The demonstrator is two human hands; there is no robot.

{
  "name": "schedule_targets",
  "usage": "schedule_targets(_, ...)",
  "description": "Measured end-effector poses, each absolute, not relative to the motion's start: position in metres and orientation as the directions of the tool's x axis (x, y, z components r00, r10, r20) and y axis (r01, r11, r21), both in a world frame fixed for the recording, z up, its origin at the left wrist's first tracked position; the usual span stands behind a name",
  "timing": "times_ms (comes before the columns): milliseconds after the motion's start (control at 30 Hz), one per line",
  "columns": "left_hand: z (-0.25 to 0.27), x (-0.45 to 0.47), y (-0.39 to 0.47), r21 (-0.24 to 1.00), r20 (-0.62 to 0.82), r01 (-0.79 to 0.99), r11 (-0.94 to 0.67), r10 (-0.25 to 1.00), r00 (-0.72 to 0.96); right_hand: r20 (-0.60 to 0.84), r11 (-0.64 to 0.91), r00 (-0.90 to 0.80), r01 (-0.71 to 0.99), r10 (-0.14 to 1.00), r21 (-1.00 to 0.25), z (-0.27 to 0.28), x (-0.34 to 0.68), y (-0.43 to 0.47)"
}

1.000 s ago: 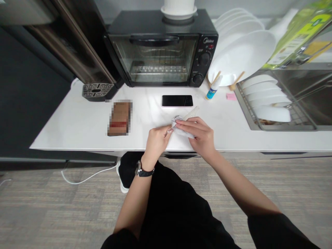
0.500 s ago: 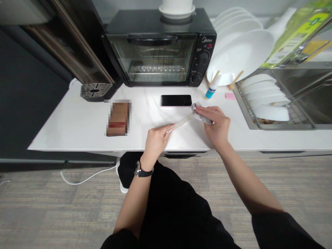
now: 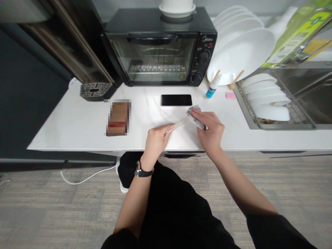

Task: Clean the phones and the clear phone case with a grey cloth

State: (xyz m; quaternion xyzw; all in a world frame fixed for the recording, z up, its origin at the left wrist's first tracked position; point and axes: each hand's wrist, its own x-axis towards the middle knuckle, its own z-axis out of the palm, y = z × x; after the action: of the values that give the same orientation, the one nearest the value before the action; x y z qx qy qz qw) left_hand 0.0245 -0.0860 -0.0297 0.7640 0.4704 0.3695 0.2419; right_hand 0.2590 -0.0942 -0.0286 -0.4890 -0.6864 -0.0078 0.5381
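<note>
My left hand [image 3: 155,141] is closed on the near end of a clear phone case [image 3: 179,125], which shows nearly edge-on as a thin see-through strip above the counter. In my right hand [image 3: 211,132] is a crumpled grey cloth [image 3: 197,123], pressed against the case's far end. Just behind the cloth lies a phone [image 3: 176,100], dark screen up. A small spray bottle [image 3: 211,90] with a blue label stands to the right of the phone. My fingertips are partly hidden by the cloth and the case.
A pixelated brown item [image 3: 118,117] lies on the white counter [image 3: 145,114] at left. Behind stand a black toaster oven [image 3: 158,58] and a drink machine with a drip tray [image 3: 95,90]. White plates [image 3: 241,52], a pink slip [image 3: 230,95] and a sink rack [image 3: 282,126] are at right.
My right hand has slid a little left and toward me along the case, carrying the cloth with it. My left hand stays in place.
</note>
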Motion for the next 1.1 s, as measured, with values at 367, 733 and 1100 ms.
schedule_targets(367, -0.028, 0.024, -0.083, 0.617, 0.357, 0.645, -0.45, 0.891, 0.28, 0.726, 0.629, -0.034, 0.527, 0.687, -0.571, -0.035, 0.2, -0.116)
schedule_targets(733, -0.027, 0.022, -0.083, 0.572, 0.353, 0.672, -0.47, 0.881, 0.316, 0.718, 0.726, -0.225, 0.442, 0.659, -0.528, -0.028, 0.213, -0.118)
schedule_targets(1100, -0.023, 0.025, -0.086, 0.691, 0.336, 0.561, -0.456, 0.89, 0.309, 0.748, 0.687, -0.147, 0.538, 0.647, -0.488, -0.028, 0.242, -0.1)
